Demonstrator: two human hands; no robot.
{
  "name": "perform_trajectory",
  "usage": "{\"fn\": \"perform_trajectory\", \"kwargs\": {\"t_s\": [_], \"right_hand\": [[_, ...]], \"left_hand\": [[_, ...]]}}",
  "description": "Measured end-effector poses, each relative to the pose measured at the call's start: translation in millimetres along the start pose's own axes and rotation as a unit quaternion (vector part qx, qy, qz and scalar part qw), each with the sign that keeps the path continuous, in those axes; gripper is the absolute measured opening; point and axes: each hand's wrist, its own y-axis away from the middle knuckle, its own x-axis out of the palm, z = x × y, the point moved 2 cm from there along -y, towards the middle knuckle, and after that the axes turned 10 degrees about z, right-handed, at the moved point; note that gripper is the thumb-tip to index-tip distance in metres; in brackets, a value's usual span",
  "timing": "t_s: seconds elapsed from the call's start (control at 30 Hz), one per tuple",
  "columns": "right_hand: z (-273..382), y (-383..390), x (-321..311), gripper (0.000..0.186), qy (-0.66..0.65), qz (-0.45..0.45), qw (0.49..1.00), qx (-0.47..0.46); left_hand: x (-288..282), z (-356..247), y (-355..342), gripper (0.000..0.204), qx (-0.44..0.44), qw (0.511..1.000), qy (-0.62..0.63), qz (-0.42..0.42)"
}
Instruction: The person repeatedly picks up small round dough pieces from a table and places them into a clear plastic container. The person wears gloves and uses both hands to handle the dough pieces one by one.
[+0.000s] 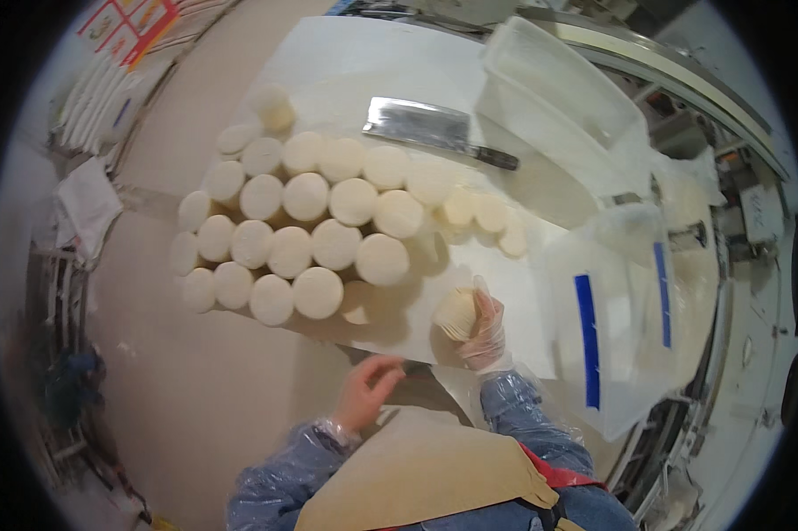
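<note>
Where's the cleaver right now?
In the head view, the cleaver lies upper centre on the white tabletop, beyond the stacked dough rounds and left of the far translucent bin.

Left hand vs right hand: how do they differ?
The left hand holds nothing, fingers loosely bent; the right hand has its grip on a stack of thin pale rounds.
The left hand sits mostly outside the white table's near edge; the right hand is over the tabletop.
Shared: both extend from blue sleeves under clear plastic.

White table (328, 60); cleaver (419, 123); round stacks (306, 196)
</note>
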Motion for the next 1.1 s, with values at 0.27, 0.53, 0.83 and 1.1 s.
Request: {"fn": "perform_trajectory", "kwargs": {"t_s": [0.27,0.53,0.83,1.1], "right_hand": [[52.7,45.0,-94.3,0.09,-0.316,0.118,0.916,0.217],[-56.8,2.7,-315.9,0.056,-0.404,-0.026,0.833,0.376],[-199.0,29.3,-250.7,0.046,-0.208,0.188,0.82,0.498],[-218.1,-16.0,-167.0,0.041,-0.13,0.226,0.907,0.332]], "left_hand": [[107.1,-45.0,-76.3,0.051,0.125,0.974,0.119,0.147],[198.0,-127.6,-173.7,0.049,0.314,0.925,-0.213,-0.021],[225.0,-81.6,-204.6,0.037,0.097,0.966,-0.238,-0.018],[217.1,-89.3,-227.6,0.04,0.259,0.848,-0.462,-0.027]]}}
